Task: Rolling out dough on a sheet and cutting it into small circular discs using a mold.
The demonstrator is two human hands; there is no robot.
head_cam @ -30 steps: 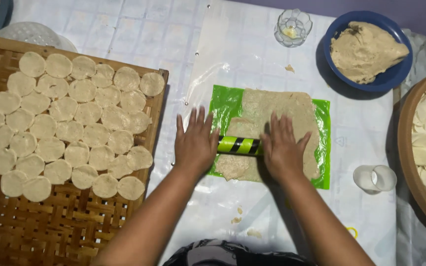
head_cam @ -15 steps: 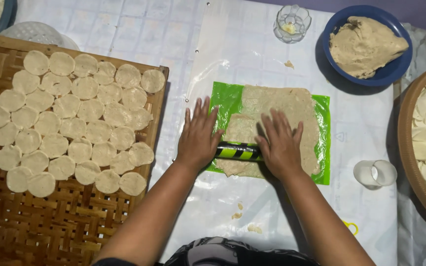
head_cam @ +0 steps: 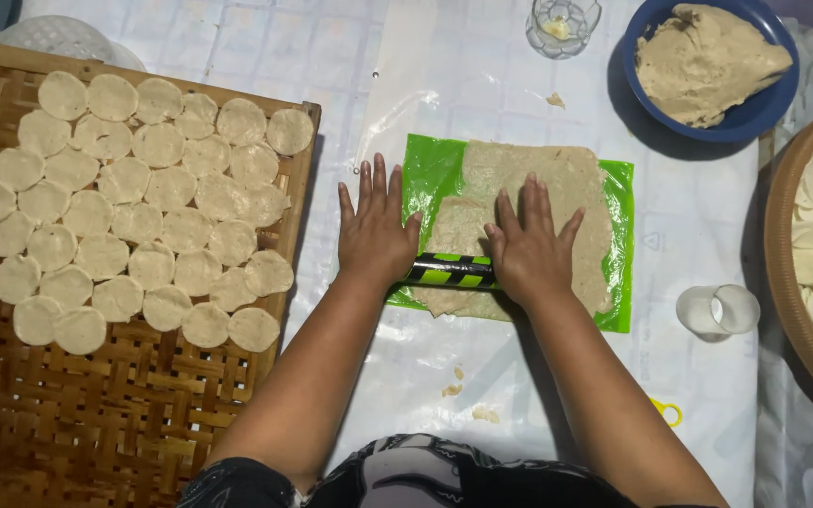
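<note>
A flat sheet of beige dough (head_cam: 557, 202) lies on a green plastic sheet (head_cam: 430, 169) in the middle. Across its near edge lies a black and green striped roller (head_cam: 449, 271). My left hand (head_cam: 375, 230) presses flat on the roller's left end, fingers spread. My right hand (head_cam: 527, 246) presses flat on its right end, over the dough. Both palms rest on top of the roller and do not wrap around it.
A woven bamboo tray (head_cam: 143, 414) at left carries several round dough discs (head_cam: 134, 202). A blue bowl (head_cam: 637, 85) with a dough lump stands at top right, a small glass (head_cam: 562, 21) beside it. A white cup (head_cam: 717, 312) and a round basket (head_cam: 788, 282) of discs are at right.
Both hands and the roller have moved slightly toward me along the dough sheet, from its middle to its near edge.
</note>
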